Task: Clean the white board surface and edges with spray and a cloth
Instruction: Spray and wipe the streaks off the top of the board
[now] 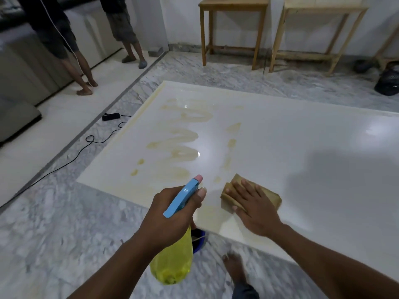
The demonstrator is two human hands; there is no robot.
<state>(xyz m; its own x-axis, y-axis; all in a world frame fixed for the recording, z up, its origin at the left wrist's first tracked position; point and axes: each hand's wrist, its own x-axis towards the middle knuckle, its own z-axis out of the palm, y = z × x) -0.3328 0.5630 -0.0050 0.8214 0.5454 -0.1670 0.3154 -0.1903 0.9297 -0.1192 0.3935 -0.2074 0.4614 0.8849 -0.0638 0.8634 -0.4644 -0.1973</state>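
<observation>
A large white board point(291, 147) lies flat, raised a little above the floor, with yellowish wet smears across its left half. My left hand point(172, 214) grips a spray bottle point(172, 262) with a yellow body and a blue trigger head, nozzle aimed over the board's near edge. My right hand point(257, 206) presses flat on a folded tan cloth point(233, 188) near that front edge, fingers spread.
Two people stand barefoot at the far left by a counter point(84, 67). A black cable and power strip point(110, 116) trail on the marble floor left of the board. Two wooden tables point(233, 29) stand at the back wall. A blue bucket point(199, 240) sits under the board. My bare foot point(235, 268) is below.
</observation>
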